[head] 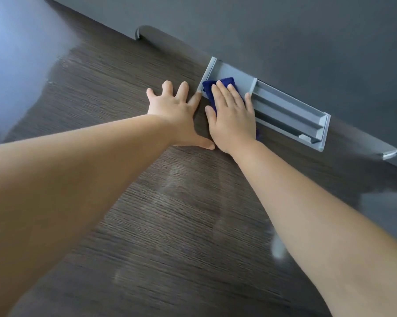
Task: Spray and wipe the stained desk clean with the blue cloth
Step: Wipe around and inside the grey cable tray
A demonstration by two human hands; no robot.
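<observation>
The dark wood-grain desk [129, 92] fills the view. My right hand [233, 117] lies flat on the blue cloth [210, 86], pressing it onto the left end of a grey cable tray [291, 115] set into the desk's far edge. Most of the cloth is hidden under the palm. My left hand [177, 110] rests flat on the desk right beside it, fingers spread, holding nothing. Pale damp streaks [181, 193] show on the desk surface between my forearms. No spray bottle is in view.
A dark grey wall panel [284, 30] rises behind the desk. Grey bracket tabs stick out at the far edge, one at the back left [139, 33] and one at the right [387, 153]. A blurred pale patch [385, 207] lies at the right edge.
</observation>
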